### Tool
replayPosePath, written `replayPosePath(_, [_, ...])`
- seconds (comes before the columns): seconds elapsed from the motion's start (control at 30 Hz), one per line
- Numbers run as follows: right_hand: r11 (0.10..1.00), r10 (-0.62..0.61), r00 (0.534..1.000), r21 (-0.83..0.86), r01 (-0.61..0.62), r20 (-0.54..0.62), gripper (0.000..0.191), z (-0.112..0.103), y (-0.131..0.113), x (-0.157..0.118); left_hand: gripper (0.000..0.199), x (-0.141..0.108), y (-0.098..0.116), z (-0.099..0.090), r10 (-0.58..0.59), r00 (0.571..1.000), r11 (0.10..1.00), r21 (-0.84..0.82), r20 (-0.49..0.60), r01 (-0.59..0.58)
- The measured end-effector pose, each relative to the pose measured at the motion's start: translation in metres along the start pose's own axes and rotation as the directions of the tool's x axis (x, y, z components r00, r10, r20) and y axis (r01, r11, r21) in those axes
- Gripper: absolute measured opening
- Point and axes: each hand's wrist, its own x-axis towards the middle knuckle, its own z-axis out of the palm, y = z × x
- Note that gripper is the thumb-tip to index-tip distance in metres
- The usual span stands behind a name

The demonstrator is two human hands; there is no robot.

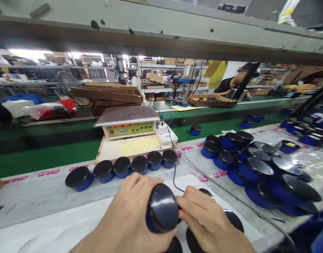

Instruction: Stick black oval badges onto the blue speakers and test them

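My left hand (132,212) is wrapped round a round blue device with a glossy black top (164,207), held tilted above the bench. My right hand (207,216) is closed in a pinch against the device's right side. A thin black cable (174,179) runs down from the tester into those right fingers; its end is hidden by them. Under and behind my right hand lie several black discs (234,219) on a white sheet (79,218). Just beyond my hands, several similar blue devices (121,167) stand in a row, black tops up.
A tester box with red lit indicators (130,128) stands on a board behind the row. Stacked blue devices (259,168) fill the right side. A grey cord (230,195) crosses the bench. Overhead runs a shelf beam (161,31). Across the green belt (45,154), a person (234,82) sits.
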Motion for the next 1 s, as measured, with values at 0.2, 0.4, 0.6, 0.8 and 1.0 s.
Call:
replayPosePath(0.2, [0.619, 0.661, 0.745, -0.499, -0.606, -0.085, 0.039, -0.029, 0.033, 0.004, 0.049, -0.032, -0.082, -0.008, -0.519, 0.852, 0.853, 0.033, -0.067, 0.521])
replayPosePath(0.4, [0.131, 0.811, 0.441, -0.617, -0.776, -0.383, 0.041, -0.060, 0.126, 0.041, 0.050, -0.052, -0.121, 0.020, -0.289, 0.957, 0.919, 0.286, 0.024, 0.271])
replayPosePath(0.6, [0.300, 0.860, 0.484, -0.604, -0.738, -0.163, 0.043, -0.067, 0.121, 0.065, 0.045, -0.028, -0.067, 0.008, -0.451, 0.892, 0.870, -0.218, 0.005, 0.442])
replayPosePath(0.8, [0.890, 0.448, 0.842, -0.239, -0.389, 0.300, 0.050, -0.054, 0.005, 0.088, 0.059, 0.016, -0.005, 0.008, -0.313, 0.776, -0.087, -0.830, 0.548, 0.551])
replayPosePath(1.0, [0.977, 0.094, 0.987, -0.202, -0.066, 0.131, 0.023, -0.057, -0.032, 0.068, 0.054, 0.011, -0.001, 0.007, -0.306, 0.750, -0.301, -0.807, 0.586, 0.508])
